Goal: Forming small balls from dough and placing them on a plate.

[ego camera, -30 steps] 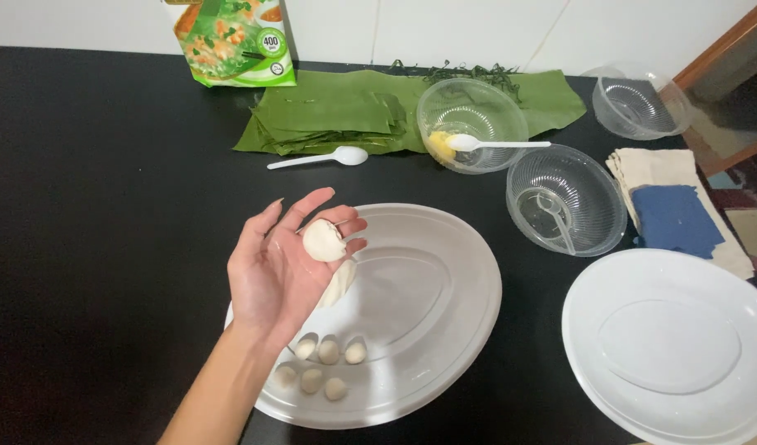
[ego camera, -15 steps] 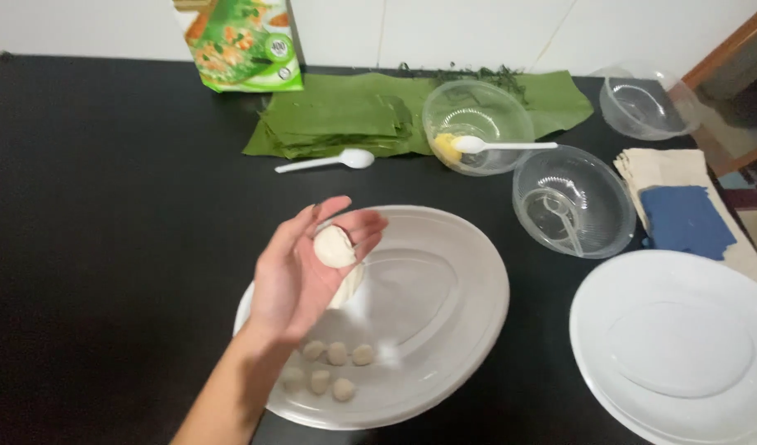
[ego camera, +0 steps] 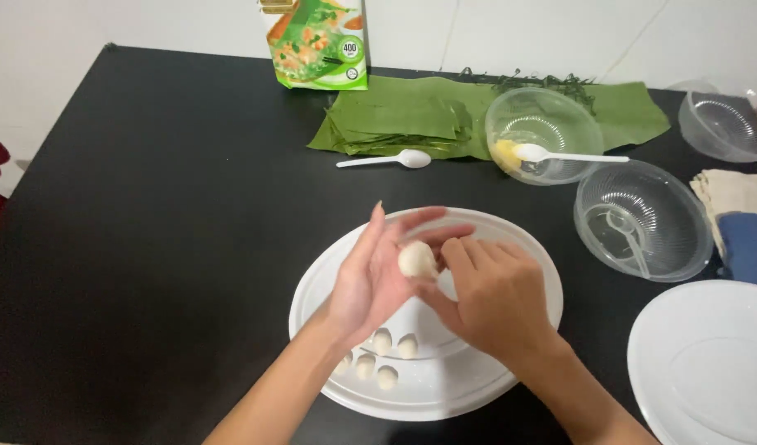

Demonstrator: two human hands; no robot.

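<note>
Since the earlier frame our right hand (ego camera: 494, 297) has come in beside the left, where before only the left hand (ego camera: 378, 276) was raised with the dough ball (ego camera: 416, 259) on it. Now we cup that pale ball in the open left palm, fingers loosely curled behind it, while the right hand's fingertips (ego camera: 454, 247) press against its side, so both hands grip it between them. We hold it above the oval white plate (ego camera: 329, 288), which sits toward the near edge of the black worktop (ego camera: 147, 206). Five small dough balls (ego camera: 382, 358) lie on the plate's near part, below our wrists. Toward the far edge we see green leaves (ego camera: 411, 115), a white plastic spoon (ego camera: 391, 160) just in front of them, and a green packet (ego camera: 316, 41). Clear bowls (ego camera: 642, 218) stand toward the right edge, and a second white plate (ego camera: 708, 363) fills the near right corner.
</note>
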